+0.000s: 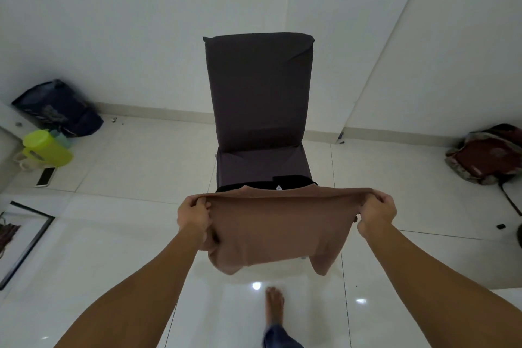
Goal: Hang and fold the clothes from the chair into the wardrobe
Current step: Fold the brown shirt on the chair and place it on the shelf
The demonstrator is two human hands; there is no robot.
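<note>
In front of the grey chair [258,110], at about 6 o'clock from its seat in the head view, the person is holding a brown shirt [278,230] stretched out between both hands. The left hand [193,213] is pinching the top edge at 9 o'clock of the cloth, fingers curled tight round a bunched corner; the right hand [377,213] is doing the same at 3 o'clock. The shirt is hanging free, clear of the floor, its lower corners drooping unevenly. Just beyond its top edge, at 12 o'clock, a black garment [285,182] is lying on the front of the seat, waiting. The wardrobe is not showing in this view.

To fold well from here, I judge the hands should be keeping the top edge taut and level, so that the cloth is falling flat and not twisting. The uneven hem suggests a shake or a re-grip at the shoulders would be helping before any crease is laid. A bare foot [274,304] is standing at 6 o'clock under the shirt; the hem should be staying off it.
</note>
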